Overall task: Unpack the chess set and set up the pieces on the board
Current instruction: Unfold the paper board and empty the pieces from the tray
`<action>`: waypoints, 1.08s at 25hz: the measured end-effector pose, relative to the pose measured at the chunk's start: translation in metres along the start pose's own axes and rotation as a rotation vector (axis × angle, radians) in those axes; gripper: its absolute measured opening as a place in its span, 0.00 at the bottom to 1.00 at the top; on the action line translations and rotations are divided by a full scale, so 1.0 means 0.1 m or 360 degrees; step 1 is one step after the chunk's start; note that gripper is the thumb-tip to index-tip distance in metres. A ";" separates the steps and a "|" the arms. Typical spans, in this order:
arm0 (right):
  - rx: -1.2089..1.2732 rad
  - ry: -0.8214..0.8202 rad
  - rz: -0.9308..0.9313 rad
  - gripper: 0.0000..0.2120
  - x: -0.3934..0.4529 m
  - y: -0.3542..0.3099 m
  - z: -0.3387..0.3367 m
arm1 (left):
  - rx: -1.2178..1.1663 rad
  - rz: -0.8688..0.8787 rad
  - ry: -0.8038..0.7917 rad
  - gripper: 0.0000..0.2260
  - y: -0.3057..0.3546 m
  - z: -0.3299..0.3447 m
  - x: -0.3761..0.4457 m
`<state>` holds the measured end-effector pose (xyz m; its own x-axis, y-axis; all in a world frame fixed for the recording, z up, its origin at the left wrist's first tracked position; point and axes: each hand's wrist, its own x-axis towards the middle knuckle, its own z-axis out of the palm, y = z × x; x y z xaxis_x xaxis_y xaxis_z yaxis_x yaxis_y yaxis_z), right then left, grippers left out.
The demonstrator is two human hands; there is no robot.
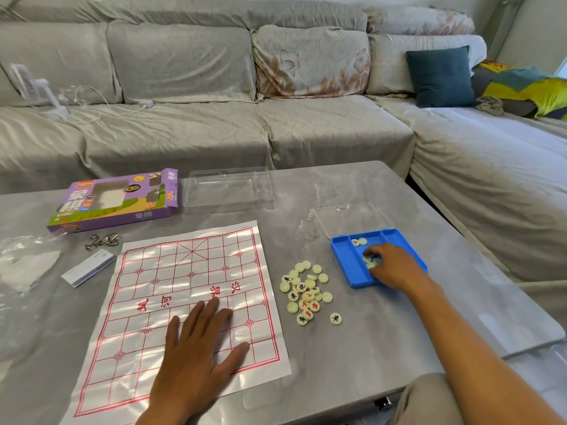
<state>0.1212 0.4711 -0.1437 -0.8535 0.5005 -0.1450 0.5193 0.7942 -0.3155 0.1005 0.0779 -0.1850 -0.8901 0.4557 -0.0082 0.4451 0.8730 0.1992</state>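
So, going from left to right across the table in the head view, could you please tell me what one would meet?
Plastic bag → purple box → paper board under the left hand → loose pieces → blue tray with the right hand.

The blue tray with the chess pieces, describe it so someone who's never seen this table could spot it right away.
On the grey table, look right of the red-lined paper board, past the loose pile of pieces. The blue tray has the right hand reaching into it. It is the only bright blue thing on the table, with dividers inside and a clear lid hinged open behind it.
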 end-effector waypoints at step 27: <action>0.0088 0.0316 -0.0025 0.09 -0.05 -0.38 0.05 | -0.0071 -0.0004 0.0018 0.44 0.00 0.00 -0.02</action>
<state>0.1053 0.4367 -0.1352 -0.8336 0.5505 0.0462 0.4981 0.7851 -0.3682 0.1019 0.0765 -0.1846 -0.8924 0.4512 0.0023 0.4382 0.8654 0.2429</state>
